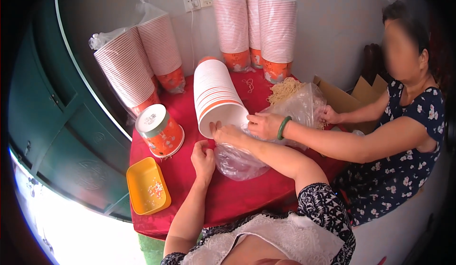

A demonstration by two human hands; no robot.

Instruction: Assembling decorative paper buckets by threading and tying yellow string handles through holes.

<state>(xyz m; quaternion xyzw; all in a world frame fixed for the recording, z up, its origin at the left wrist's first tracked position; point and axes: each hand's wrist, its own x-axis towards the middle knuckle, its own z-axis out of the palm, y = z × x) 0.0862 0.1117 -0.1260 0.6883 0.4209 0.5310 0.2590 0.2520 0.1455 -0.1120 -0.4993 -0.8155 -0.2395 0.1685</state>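
Observation:
A long stack of white paper buckets point(216, 86) lies on the red-covered table, its open mouth towards me. My right hand point(230, 134) grips the lower rim at this mouth, its fingertips showing against the white inside; the thumb is hidden. Just left of it, my left hand point(203, 159) is closed, fingers curled, beside the edge of a clear plastic bag point(240, 163). What those fingers pinch, if anything, I cannot make out. The bag lies crumpled under my right forearm. A co-worker's hand with a green bangle point(266, 125) touches the right side of the mouth.
Bagged bucket stacks point(278, 32) stand along the wall, with more point(124, 67) at left. An upturned orange bucket point(164, 134) and a yellow tray point(145, 189) with small bits sit left. Rubber bands point(284, 91), more plastic film point(304, 104) and a cardboard box point(332, 94) lie right, near the co-worker.

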